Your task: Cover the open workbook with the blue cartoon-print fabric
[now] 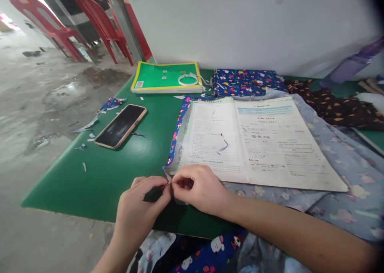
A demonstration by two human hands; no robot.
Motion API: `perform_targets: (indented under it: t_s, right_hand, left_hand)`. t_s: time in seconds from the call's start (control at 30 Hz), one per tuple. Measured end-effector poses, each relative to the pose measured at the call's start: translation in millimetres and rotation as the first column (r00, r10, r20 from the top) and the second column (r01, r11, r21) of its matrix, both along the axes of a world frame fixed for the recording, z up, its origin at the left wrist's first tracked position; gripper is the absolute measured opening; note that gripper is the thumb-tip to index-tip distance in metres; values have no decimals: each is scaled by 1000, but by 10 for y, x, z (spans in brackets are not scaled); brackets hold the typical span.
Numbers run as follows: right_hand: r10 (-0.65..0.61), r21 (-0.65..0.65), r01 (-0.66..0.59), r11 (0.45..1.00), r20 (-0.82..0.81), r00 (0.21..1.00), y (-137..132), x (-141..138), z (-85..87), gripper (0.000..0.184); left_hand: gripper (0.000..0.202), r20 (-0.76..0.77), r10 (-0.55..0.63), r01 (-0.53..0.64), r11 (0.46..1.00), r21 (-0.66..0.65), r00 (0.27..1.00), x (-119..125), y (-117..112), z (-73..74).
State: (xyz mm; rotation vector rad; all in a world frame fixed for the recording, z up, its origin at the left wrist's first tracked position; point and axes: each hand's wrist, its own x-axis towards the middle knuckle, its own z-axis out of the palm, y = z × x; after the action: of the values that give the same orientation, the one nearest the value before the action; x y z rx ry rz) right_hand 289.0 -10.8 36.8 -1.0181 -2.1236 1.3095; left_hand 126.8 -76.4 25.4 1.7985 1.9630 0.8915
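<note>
An open book [279, 145] with printed pages lies on the green tabletop [156, 141]. Along its left edge runs a blue patterned fabric [177, 133], folded in over the cover. At the book's lower left corner my left hand [139, 201] and my right hand [202, 189] meet, thumbs and fingertips pinched on the fabric's corner [167, 175]. The fingertips hide most of what they grip. Short coloured threads [223, 143] rest on the left page. Pale grey patterned cloth [333, 161] spreads under and beside the book.
Left of the book lies a phone [121, 126] among scraps. Farther back are a green book [163, 76] with a white tape roll [188, 80] on it, folded blue fabric [246, 82], brown cloth [339, 105] and a purple bottle [354, 65]. Red chairs [55, 25] stand beyond.
</note>
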Motion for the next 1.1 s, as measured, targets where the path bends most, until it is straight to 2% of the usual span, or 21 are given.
perform_targets:
  t_s: [0.33, 0.53, 0.73, 0.9, 1.1]
  right_hand:
    - [-35, -22, 35, 999, -8, 999, 2, 7, 7, 12]
    - [-41, -24, 40, 999, -42, 998, 5, 15, -29, 13]
    - [-7, -31, 7, 999, -18, 1000, -15, 39, -52, 13]
    - [10, -30, -10, 1000, -21, 1000, -4, 46, -65, 15]
    - [30, 45, -29, 999, -38, 999, 11, 44, -54, 16]
  left_hand:
    - [11, 66, 36, -34, 999, -26, 997, -50, -4, -14]
    - [17, 100, 81, -66, 988, -138, 992, -91, -24, -14]
    - [19, 211, 64, -20, 979, -204, 975, -106, -13, -36]
    - [18, 197, 66, -27, 981, -193, 978, -93, -11, -21]
    - [16, 153, 55, -31, 988, -151, 987, -99, -4, -20]
